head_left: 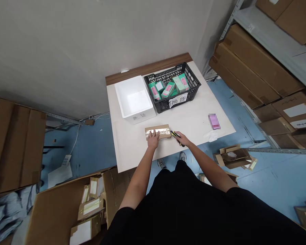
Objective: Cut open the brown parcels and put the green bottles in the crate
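A small brown cardboard box [164,131] with shiny tape along its top lies near the front of the white table. My left hand [153,139] rests on its left part, fingers spread flat over the tape. In my right hand [183,138] is a black and yellow utility knife [177,139], gripped by its handle. Its front end is close to the box's right end; whether the blade touches the cardboard I cannot tell.
Behind the box stand a white foam box [142,117] and a black plastic crate [163,106] with several green-and-pink boxes. A pixelated pink item [214,121] lies at the right. A large carton [58,204] with parcels is at lower left; loaded shelving [272,37] flanks the right.
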